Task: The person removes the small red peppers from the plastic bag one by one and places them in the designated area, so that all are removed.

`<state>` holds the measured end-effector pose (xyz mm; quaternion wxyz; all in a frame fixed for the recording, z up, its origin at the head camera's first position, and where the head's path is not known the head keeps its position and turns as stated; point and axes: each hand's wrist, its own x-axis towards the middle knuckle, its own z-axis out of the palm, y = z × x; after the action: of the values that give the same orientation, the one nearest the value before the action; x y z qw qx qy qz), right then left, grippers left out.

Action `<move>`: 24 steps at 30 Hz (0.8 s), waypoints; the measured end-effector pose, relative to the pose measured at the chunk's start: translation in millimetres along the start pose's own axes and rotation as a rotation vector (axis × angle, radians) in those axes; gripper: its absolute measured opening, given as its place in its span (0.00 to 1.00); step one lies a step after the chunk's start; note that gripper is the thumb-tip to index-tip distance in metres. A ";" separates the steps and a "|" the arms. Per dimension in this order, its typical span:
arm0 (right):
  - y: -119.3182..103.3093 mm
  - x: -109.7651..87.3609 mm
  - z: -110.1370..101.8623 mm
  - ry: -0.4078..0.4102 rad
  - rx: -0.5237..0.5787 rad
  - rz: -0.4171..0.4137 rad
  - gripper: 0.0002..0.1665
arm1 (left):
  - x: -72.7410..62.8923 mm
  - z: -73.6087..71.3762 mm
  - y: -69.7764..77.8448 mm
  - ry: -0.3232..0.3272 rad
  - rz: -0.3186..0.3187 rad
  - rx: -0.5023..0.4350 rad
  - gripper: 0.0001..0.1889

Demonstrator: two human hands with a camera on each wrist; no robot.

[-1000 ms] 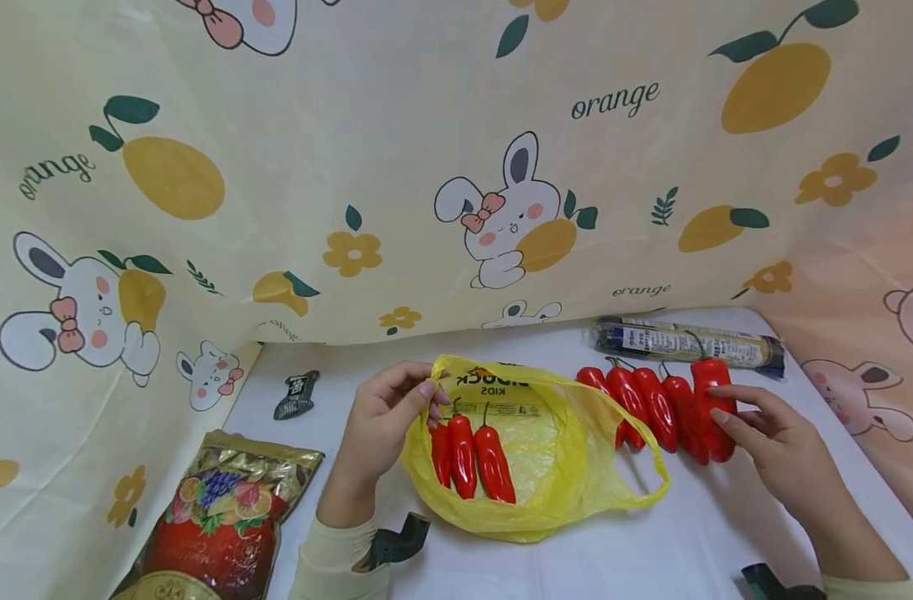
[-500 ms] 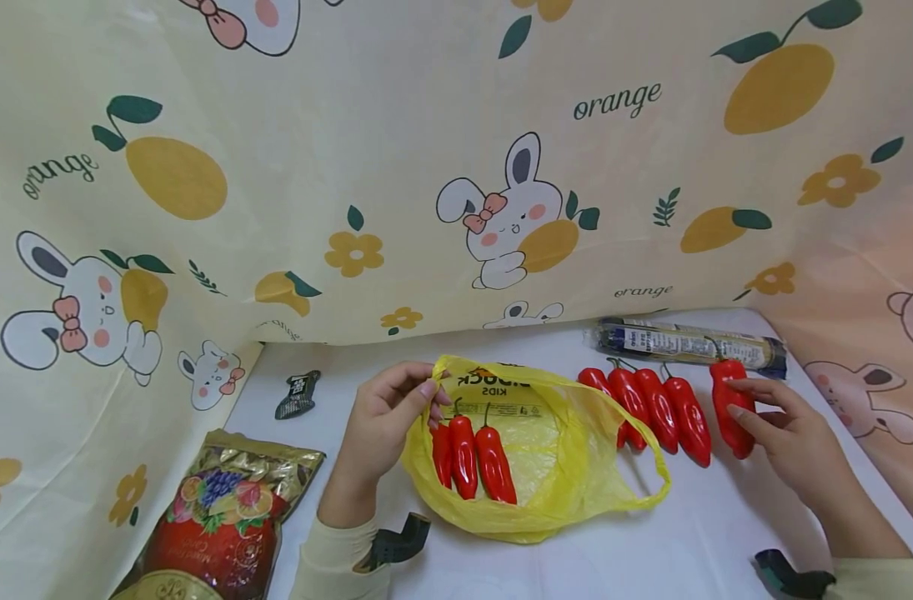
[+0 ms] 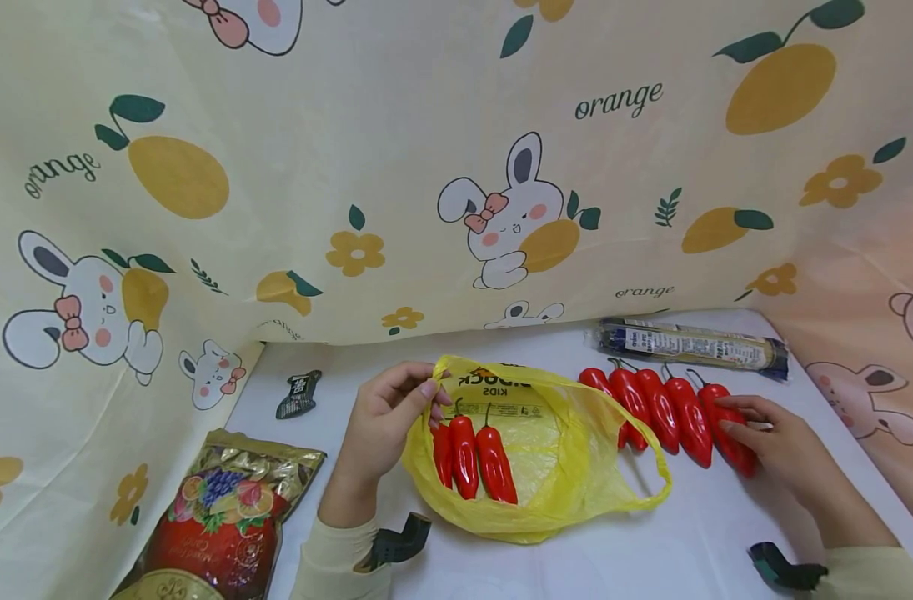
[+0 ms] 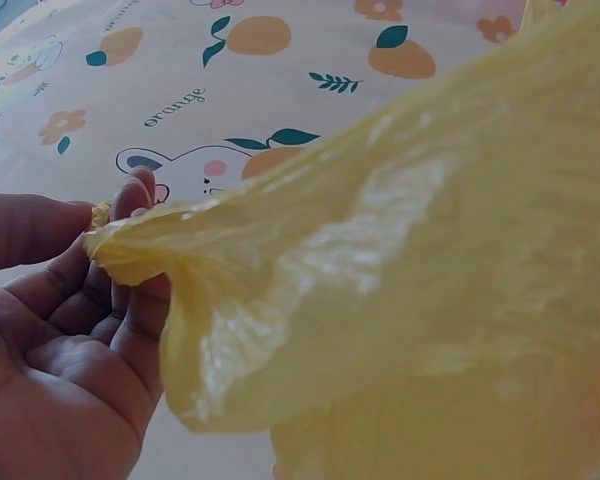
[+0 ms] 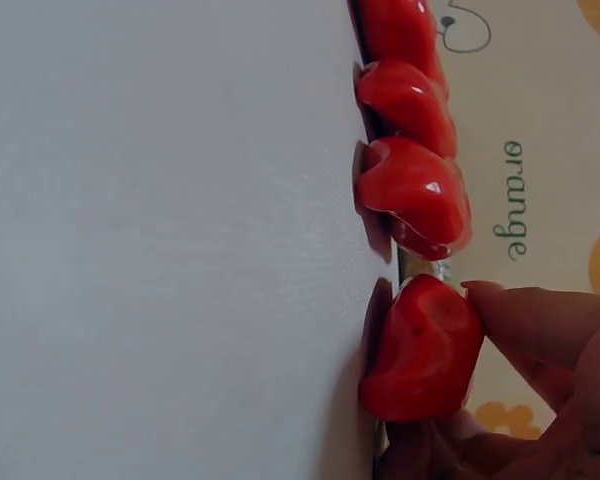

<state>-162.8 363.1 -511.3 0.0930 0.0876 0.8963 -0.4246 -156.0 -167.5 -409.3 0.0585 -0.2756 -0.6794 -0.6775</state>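
Observation:
My left hand (image 3: 384,425) pinches the left rim of a yellow plastic bag (image 3: 614,467). In the left wrist view the bag's bunched edge (image 4: 130,250) sits between thumb and fingers. Three red chili peppers (image 3: 492,471) with thin stems lie inside the bag, the leftmost partly hidden by its side. To the bag's right several more red peppers (image 3: 654,408) lie side by side. My right hand (image 3: 782,446) holds the rightmost pepper (image 3: 734,433) at the row's end. In the right wrist view this pepper (image 5: 425,350) is gripped between thumb and fingers, close to the white table.
A dark wrapped long package (image 3: 692,346) lies behind the peppers. At the left are a small black wrapped packet (image 3: 298,394) and a red and gold candy bag (image 3: 223,517). A printed cloth (image 3: 411,167) hangs behind the white table (image 3: 546,575).
My right hand moved the rightmost pepper to the right, apart from its neighbour, then lowered it tilted at the row's end. The left hand and bag stay in place.

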 end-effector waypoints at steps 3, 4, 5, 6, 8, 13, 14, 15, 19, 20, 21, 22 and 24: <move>-1.2 2.6 1.8 0.008 -0.009 0.007 0.36 | 0.0 0.0 0.1 -0.001 -0.001 -0.001 0.09; -1.7 3.2 2.3 0.009 -0.007 0.006 0.36 | 0.1 0.0 0.2 -0.001 -0.002 -0.002 0.09; -2.2 3.8 2.6 0.009 -0.005 0.007 0.36 | 0.1 0.1 0.2 -0.001 -0.001 -0.003 0.09; -2.7 4.3 2.7 0.007 -0.002 0.009 0.37 | 0.1 0.1 0.3 -0.002 -0.001 -0.005 0.09; -3.7 5.0 2.5 -0.001 0.010 0.012 0.37 | 0.2 0.2 0.4 -0.001 0.001 -0.006 0.09; -5.9 4.9 1.5 -0.025 0.043 0.012 0.36 | 0.7 0.2 1.1 -0.003 0.000 -0.008 0.09; -6.3 4.6 1.5 -0.026 0.045 0.010 0.36 | 0.7 0.2 1.2 -0.003 -0.001 -0.008 0.09; -6.6 4.3 1.5 -0.027 0.046 0.007 0.36 | 0.7 0.2 1.3 -0.003 -0.002 -0.009 0.09; -7.3 2.7 1.7 -0.023 0.051 0.003 0.37 | 0.6 0.0 1.2 -0.001 -0.006 -0.009 0.09; -7.3 2.1 1.6 -0.019 0.048 0.000 0.37 | 0.6 0.0 1.2 -0.002 -0.005 -0.010 0.09; -7.3 1.4 1.4 -0.016 0.044 -0.004 0.37 | 0.6 -0.1 1.1 -0.002 -0.005 -0.010 0.09; -7.6 0.6 1.0 -0.012 0.038 -0.008 0.38 | 0.5 -0.1 1.0 -0.002 -0.004 -0.010 0.09; -8.3 -1.4 -0.3 -0.003 0.024 -0.023 0.38 | 0.4 -0.1 0.8 -0.002 -0.002 -0.009 0.09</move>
<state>-163.5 358.1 -504.6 0.0885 0.0777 0.8920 -0.4364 -156.1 -167.6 -408.3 0.0560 -0.2758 -0.6767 -0.6803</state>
